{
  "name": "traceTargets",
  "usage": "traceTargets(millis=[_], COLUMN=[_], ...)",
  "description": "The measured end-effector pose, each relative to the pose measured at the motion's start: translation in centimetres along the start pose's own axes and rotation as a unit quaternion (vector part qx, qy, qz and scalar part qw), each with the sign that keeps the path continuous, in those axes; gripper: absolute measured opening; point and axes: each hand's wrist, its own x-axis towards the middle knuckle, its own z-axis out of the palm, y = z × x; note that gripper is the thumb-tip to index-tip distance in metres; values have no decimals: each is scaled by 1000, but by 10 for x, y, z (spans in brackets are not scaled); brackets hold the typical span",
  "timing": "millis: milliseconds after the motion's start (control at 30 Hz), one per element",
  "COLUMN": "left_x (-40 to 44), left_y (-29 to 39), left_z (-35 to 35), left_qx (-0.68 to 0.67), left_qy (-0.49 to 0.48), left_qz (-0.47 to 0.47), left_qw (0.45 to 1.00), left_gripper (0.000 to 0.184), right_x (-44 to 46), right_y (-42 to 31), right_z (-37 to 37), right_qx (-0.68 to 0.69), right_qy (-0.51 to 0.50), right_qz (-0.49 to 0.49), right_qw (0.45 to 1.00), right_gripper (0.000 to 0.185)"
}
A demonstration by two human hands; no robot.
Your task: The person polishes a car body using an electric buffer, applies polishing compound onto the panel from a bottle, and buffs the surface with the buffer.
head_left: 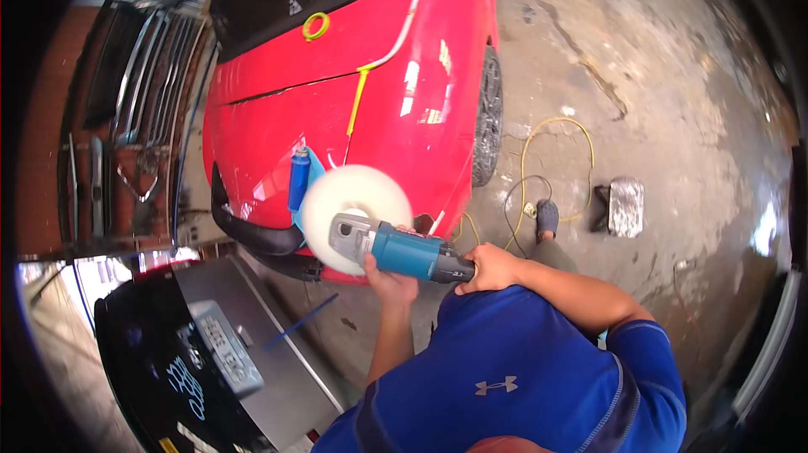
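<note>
While the left hand [391, 286] clamps its fingers on the front of a teal-and-grey power polisher [412, 253] at frame centre, the right hand [492, 268] wraps its fingers around the black rear end [455, 267]; the round off-white pad [358, 188] hides part of the glossy red car [404, 137] and a light-blue cloth [316, 169], near a blue cylindrical bottle [299, 180], a yellow cable [592, 151] looping across the floor [673, 133] at right

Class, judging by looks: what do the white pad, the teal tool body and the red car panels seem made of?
Pad: foam or wool perhaps; pale, matte, texture too blurred to tell.
Tool body: likely moulded plastic; smooth, evenly teal.
Car panels: painted, probably metal; glossy, with bright reflections.
</note>
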Motion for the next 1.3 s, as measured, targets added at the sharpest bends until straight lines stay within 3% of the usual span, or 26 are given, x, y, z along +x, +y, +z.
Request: traceTargets(millis=[133,300,433,467,567,700,733,833,967,1167,1300], left_x=[11,32,80,95,144,210,218,232,235,184,125], left_y=[-46,-98,-120,-125,-128,-136,-133,-129,-145,-138,-123], left_z=[4,30,54,57,75,101,115,140,126,89,42], left_qx=[-68,-106,-108,-111,-96,-79,-61,4,48,58,30], left_qy=[131,154,151,138,106,98,89,72,46,63,79], left_qz=[-56,-89,-104,-105,-111,-152,-155,-192,-228,-226,-196], left_qw=[987,978,977,979,984,980,982,979,971,970,977], left_gripper=[73,70,67,66,65,66,66,73,78,73,68], right_x=[1,-16,-14,-13,-3,5,4,6,-2,-13,-24], right_y=[22,49,52,66,51,36,26,37,50,71,51], right_z=[-41,-83,-124,-128,-165,-195,-199,-195,-172,-118,-82], right_qx=[-23,-41,-41,-64,13,79,92,177,245,236,161], right_qy=[-38,-33,1,78,32,106,134,158,167,140,89], right_qz=[30,79,178,86,178,189,188,178,189,186,199], right_qw=[999,995,983,991,983,973,969,955,936,943,963], right_gripper=[57,59,67,60,72,48,35,34,29,32,32])
